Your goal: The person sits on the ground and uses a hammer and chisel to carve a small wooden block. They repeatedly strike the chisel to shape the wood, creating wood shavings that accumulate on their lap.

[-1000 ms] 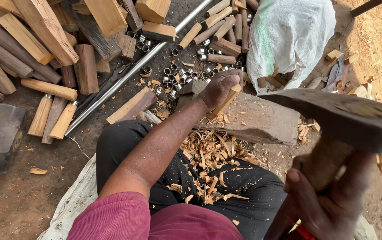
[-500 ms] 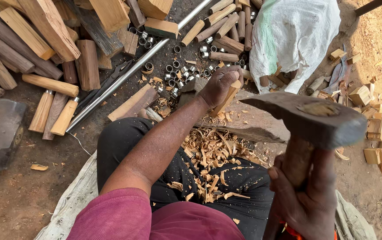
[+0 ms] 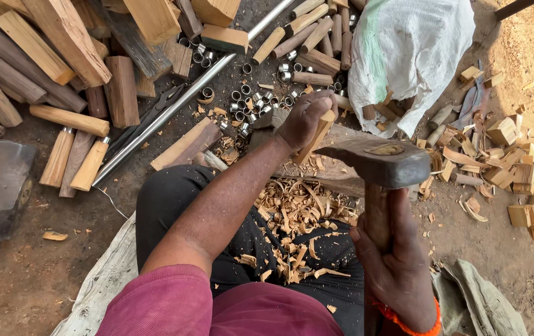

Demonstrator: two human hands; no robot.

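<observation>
The left hand (image 3: 304,119) is wrapped shut around a short, pale wooden piece (image 3: 317,135), holding it upright and tilted on a dark chopping block (image 3: 341,177) just beyond the person's lap. The right hand (image 3: 394,264) is clamped around the wooden handle of an adze-like tool (image 3: 376,163), whose broad, dark metal head sits just right of the wooden piece, near it but not clearly touching.

By its look, the wooden piece is light, stiff and dry, with cut faces that give a sure hold. It is best held at its upper end, as now, so the fingers stay clear of the lower part where the blade lands. The tool looks head-heavy, so a firm grip low on the handle suits a swing, and a higher one suits control.

Curled wood shavings (image 3: 292,218) cover the dark trousers. Far left lie split billets (image 3: 62,37), a long metal rod (image 3: 186,87) and small metal rings (image 3: 261,99). A white sack (image 3: 410,50) stands far right, with offcuts (image 3: 515,149) scattered to its right.

Against 0.5 s ago, the tool head is lower and nearer the wooden piece; 1 s ago it was higher and further right. The left hand's hold has not shifted.
</observation>
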